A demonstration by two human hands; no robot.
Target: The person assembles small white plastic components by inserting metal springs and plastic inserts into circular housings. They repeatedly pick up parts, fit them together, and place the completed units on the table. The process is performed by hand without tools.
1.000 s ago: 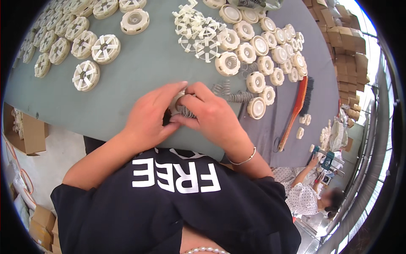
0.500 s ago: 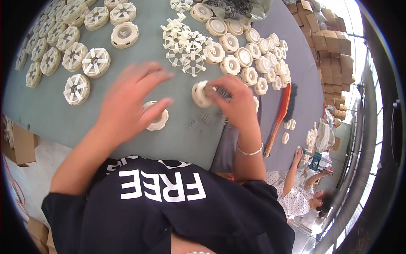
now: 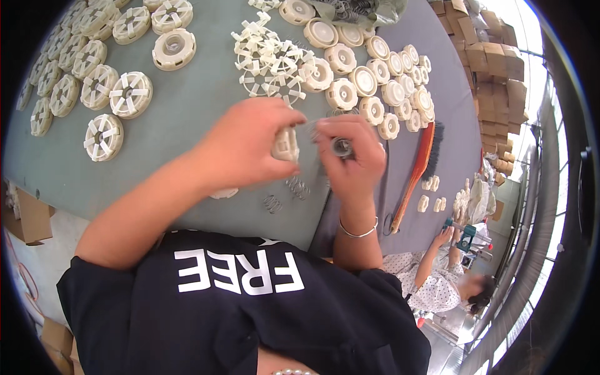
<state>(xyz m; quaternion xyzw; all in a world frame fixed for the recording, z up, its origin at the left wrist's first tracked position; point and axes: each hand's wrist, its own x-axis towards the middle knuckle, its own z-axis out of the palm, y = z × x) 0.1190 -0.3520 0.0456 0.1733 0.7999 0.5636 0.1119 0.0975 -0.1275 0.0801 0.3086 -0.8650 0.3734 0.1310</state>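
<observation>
My left hand (image 3: 250, 144) is closed on a cream round plastic cap (image 3: 286, 145), tipped on edge between thumb and fingers. Facing it, my right hand (image 3: 357, 153) holds a metal coil spring (image 3: 342, 147) in its curled fingers. Thin wire shows at its fingertips towards the cap, too blurred to make out fully. Below the hands, loose springs (image 3: 297, 187) lie on the table. Another cream cap (image 3: 224, 193) is mostly hidden under my left forearm.
Pale spoked plastic rings (image 3: 265, 56) lie in a heap beyond my hands. Several cream caps (image 3: 364, 81) spread to the right, near a red-handled brush (image 3: 420, 165). Capped pieces with spokes (image 3: 131, 95) fill the left. A bag of springs (image 3: 356, 11) sits at the back. A co-worker (image 3: 437, 290) sits at right.
My left hand has moved right and closed on the cap, which has shifted slightly left and tipped. My right hand has drawn back a little from it with the spring in its fingers.
</observation>
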